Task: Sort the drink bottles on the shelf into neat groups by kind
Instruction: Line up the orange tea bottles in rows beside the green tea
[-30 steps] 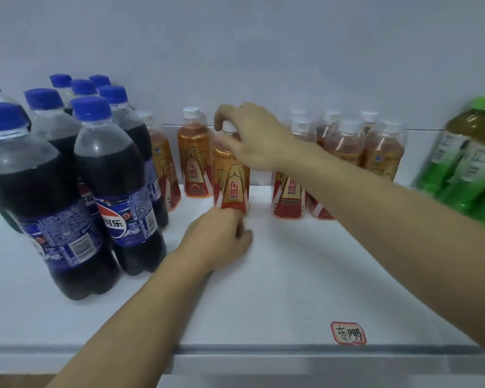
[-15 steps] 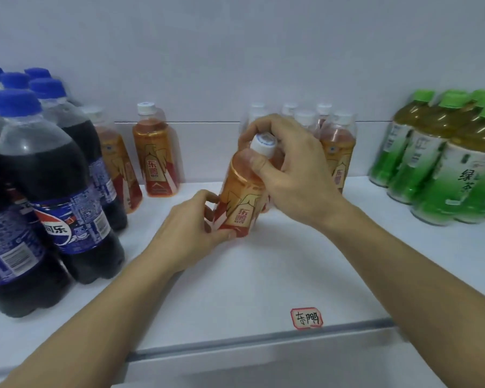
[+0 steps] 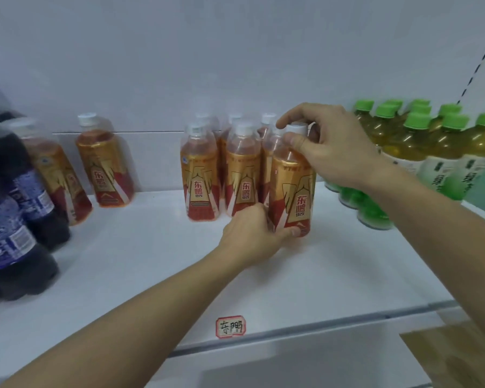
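On the far left of the white shelf (image 3: 129, 264), dark cola bottles (image 3: 14, 219) crowd the frame's edge, partly cut off. Just beside them, near the back wall, stand 2 orange energy-drink bottles (image 3: 104, 166), upright and apart from the rest of their kind. An open stretch of bare shelf separates these 2 from the main orange cluster (image 3: 221, 169), which stands in tight rows at mid-shelf. At the cluster's right front corner stands the held bottle (image 3: 291, 186), upright, touching or nearly touching its neighbours. The left hand (image 3: 252, 236) grips its base, fingers curled behind and the thumb pressed across the lower front. The right hand (image 3: 328, 144) pinches its white cap (image 3: 298, 128) and neck from above, thumb in front, fingers arched over the top. Just beside it to the right, green tea bottles (image 3: 420, 141) with green caps fill the shelf to the frame's edge, leaving only a narrow gap. The front half of the shelf lies open down to its lip, where a small red-bordered label (image 3: 230, 326) sits.
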